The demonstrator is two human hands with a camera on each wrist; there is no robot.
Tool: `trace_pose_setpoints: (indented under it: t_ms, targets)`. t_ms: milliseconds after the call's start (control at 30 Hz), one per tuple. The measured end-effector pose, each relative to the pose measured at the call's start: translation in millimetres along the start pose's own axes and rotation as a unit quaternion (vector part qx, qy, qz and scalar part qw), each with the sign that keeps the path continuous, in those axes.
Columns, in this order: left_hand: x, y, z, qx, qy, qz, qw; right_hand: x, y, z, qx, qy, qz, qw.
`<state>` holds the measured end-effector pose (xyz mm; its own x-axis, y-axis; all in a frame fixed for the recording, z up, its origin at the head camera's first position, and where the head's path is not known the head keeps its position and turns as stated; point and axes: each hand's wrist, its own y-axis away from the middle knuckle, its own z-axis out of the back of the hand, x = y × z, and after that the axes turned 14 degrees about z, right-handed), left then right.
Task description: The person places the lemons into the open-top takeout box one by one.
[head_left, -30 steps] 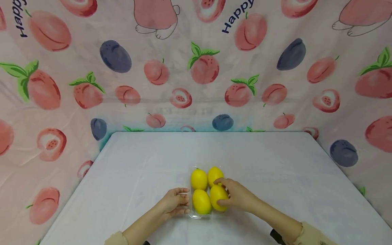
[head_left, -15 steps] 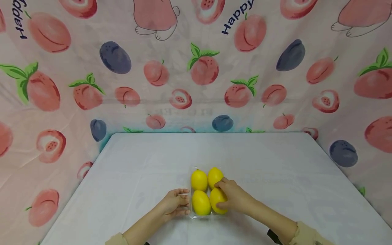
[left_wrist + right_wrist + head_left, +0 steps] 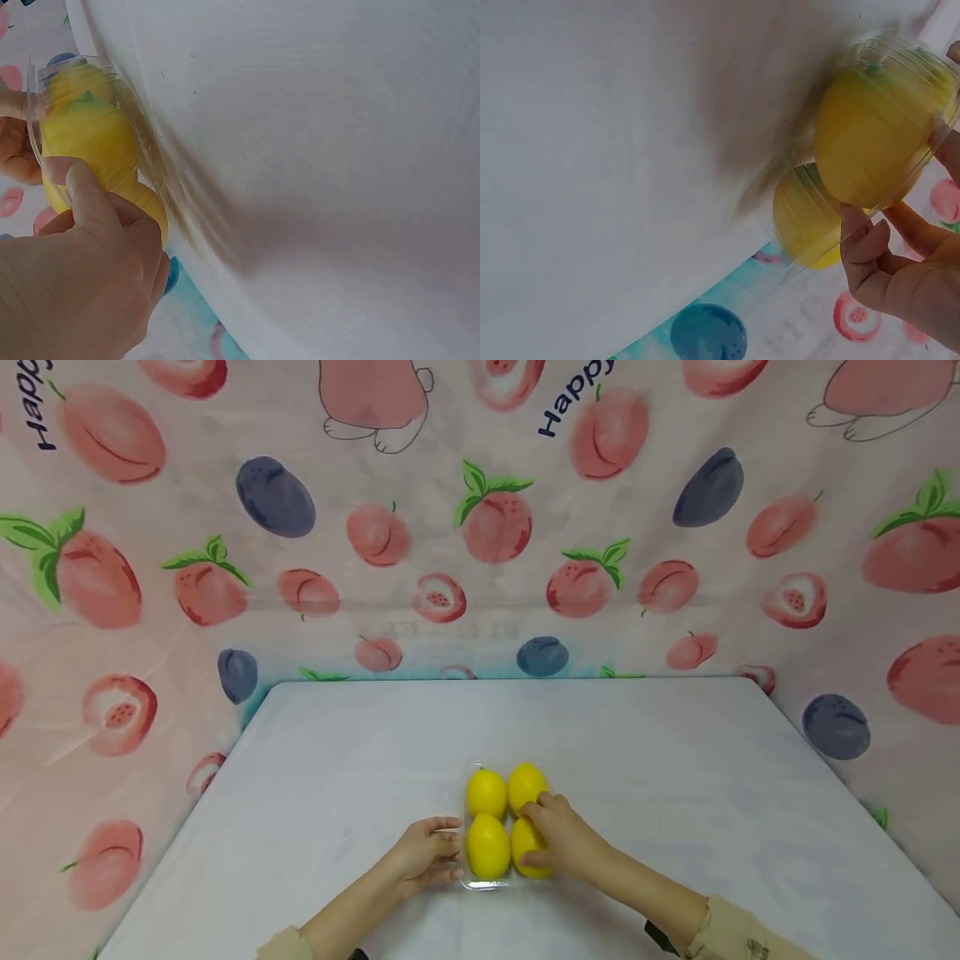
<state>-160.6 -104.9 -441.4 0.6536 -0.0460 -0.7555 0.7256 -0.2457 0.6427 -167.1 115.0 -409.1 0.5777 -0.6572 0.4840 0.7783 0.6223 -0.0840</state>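
Observation:
A clear plastic tray [image 3: 483, 885] sits on the white table with several yellow lemons in two rows. My left hand [image 3: 429, 857] holds the tray's left side. In the left wrist view, the thumb of that left hand [image 3: 105, 262] lies at the tray's rim. The front right lemon [image 3: 524, 839] is gripped by my right hand [image 3: 573, 843], fingers over its far side and thumb on its near side. The front left lemon [image 3: 487, 847] rests beside it. Behind them lie the back left lemon [image 3: 486, 792] and the back right lemon [image 3: 527, 787], partly covered by fingers.
A white cloth covers the table [image 3: 360, 735], which stretches beyond the tray on both sides. Behind and beside it hangs a pink curtain [image 3: 330, 543] printed with fruit.
My right hand has shifted slightly left with the front right lemon, which sits lower in the tray. The front left lemon has turned more upright and moved slightly left. My left hand stays put.

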Motion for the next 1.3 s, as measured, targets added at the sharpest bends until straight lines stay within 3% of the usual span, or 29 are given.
trace_pose_setpoints:
  t_ms: [267, 567, 767, 933, 1167, 1300]
  targets:
    - [1.8, 6.4, 6.8, -0.007, 0.002, 0.007, 0.9999, -0.1, 2.7, -4.7, -0.015, 0.002, 0.02, 1.0]
    - [7.2, 14.0, 14.7, 0.03, -0.005, 0.007, 0.9995, -2.7, 9.0, -0.5, -0.016, -0.009, 0.032, 0.999]
    - [6.3, 12.8, 20.9, 0.036, 0.002, -0.004, 0.9994, -9.3, 11.5, 3.6, -0.044, -0.013, 0.063, 0.997]
    - [5.5, 16.3, 23.4, 0.034, 0.009, -0.012, 0.9993, -12.2, 18.2, 10.2, -0.064, -0.029, 0.061, 0.996]
    - [-9.6, 28.9, 29.5, -0.004, -0.028, -0.07, 0.9972, -21.9, 31.9, 29.9, -0.105, -0.02, 0.044, 0.993]
    - [-19.5, 35.6, 33.6, -0.072, -0.081, -0.148, 0.983, -31.0, 38.4, 44.5, -0.158, 0.011, 0.051, 0.986]
